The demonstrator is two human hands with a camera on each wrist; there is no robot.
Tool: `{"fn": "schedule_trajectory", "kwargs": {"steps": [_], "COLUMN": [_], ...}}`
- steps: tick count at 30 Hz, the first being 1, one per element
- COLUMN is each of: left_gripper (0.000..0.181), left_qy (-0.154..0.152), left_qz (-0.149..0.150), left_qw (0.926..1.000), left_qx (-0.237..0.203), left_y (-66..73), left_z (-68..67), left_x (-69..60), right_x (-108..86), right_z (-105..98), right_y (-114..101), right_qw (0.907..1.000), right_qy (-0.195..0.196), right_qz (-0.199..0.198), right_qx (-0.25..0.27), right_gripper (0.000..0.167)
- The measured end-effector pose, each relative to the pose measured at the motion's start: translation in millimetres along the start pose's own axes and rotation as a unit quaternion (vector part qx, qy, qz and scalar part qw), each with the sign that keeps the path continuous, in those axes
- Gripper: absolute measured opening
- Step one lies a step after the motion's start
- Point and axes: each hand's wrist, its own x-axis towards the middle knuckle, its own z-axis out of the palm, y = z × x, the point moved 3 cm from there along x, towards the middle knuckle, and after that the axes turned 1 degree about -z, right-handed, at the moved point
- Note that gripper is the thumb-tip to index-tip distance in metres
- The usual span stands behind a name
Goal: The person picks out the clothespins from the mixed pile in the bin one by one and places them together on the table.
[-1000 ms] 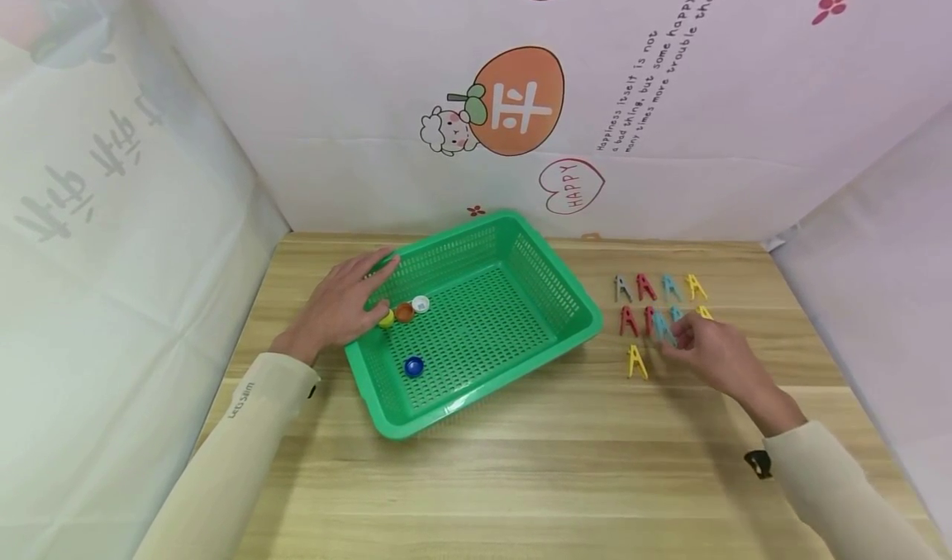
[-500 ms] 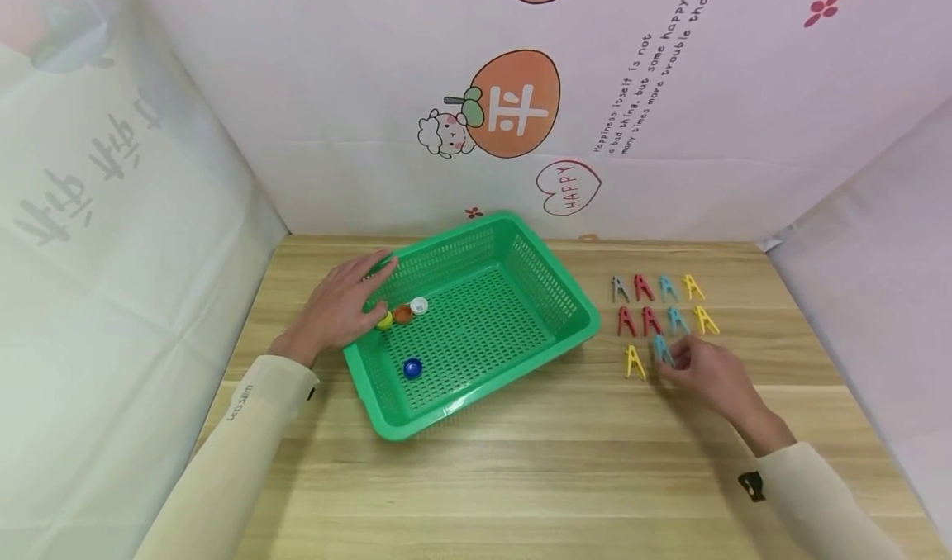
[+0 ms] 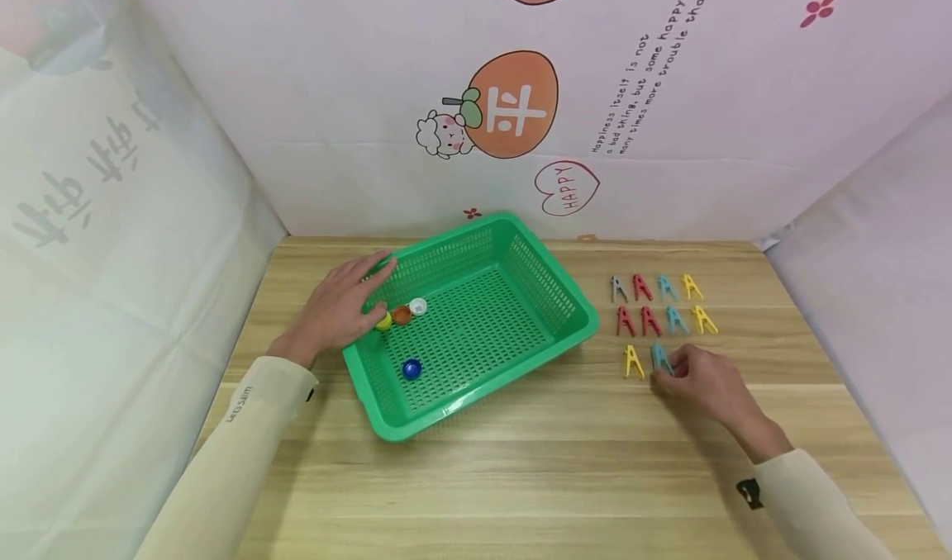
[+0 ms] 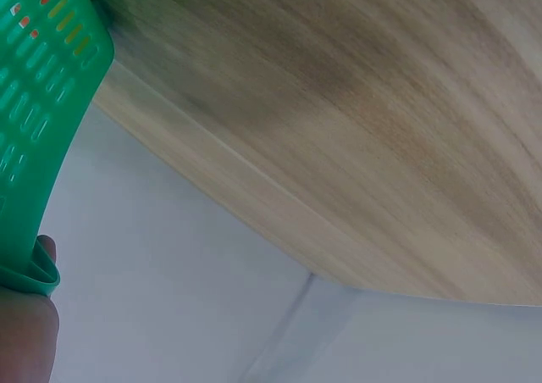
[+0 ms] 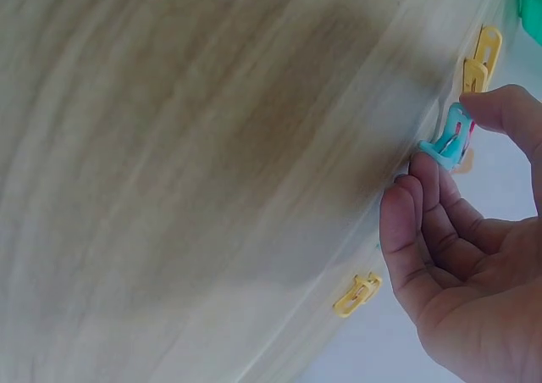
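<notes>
My right hand [image 3: 710,382] pinches a light blue clothespin [image 3: 661,357] between thumb and fingertips, at the tabletop just right of a yellow clothespin [image 3: 633,362]. In the right wrist view the same light blue clothespin [image 5: 453,135] shows between thumb and fingers. Two rows of red, grey, light blue and yellow clothespins stand behind it, among them a red clothespin [image 3: 650,320]. Over the left corner of a green basket [image 3: 461,407] rests my left hand [image 3: 335,308], its fingers extended across the rim and the thumb inside, close to a yellow cap [image 3: 383,321].
An orange cap [image 3: 402,315], a white cap [image 3: 418,306] and a blue cap [image 3: 412,368] lie on the basket floor. The wooden table [image 3: 521,477] meets a printed white cloth wall [image 3: 357,172] at the back, with cloth on both sides too.
My right hand has brought the light blue clothespin toward me, from the middle row to the front row beside the yellow clothespin. My left hand has stayed on the basket.
</notes>
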Motion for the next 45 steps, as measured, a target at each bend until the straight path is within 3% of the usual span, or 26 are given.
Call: {"fn": "schedule_trajectory", "kwargs": {"steps": [22, 34, 40, 45], "left_gripper": [0.074, 0.077, 0.077, 0.071], "left_qy": [0.003, -0.011, -0.027, -0.016], "left_qz": [0.001, -0.003, -0.004, -0.017], "left_qw": [1.0000, 0.9999, 0.9992, 0.9985], "left_qx": [0.003, -0.009, -0.030, -0.050], "left_y": [-1.2, -1.6, -3.2, -5.8], "left_z": [1.1, -2.7, -6.2, -9.0], "left_x": [3.1, 6.1, 7.4, 10.5], "right_x": [-1.6, 8.9, 21.6, 40.8], "right_z": [1.2, -11.2, -22.0, -35.2], "right_y": [4.8, 2.0, -10.2, -26.7], "right_qw": [0.9997, 0.9997, 0.9982, 0.9958], "right_qy": [-0.014, 0.023, 0.051, 0.076], "right_qz": [0.021, 0.005, -0.022, -0.048], "right_qx": [0.002, 0.008, 0.023, 0.017], "right_gripper": [0.049, 0.048, 0.041, 0.037]}}
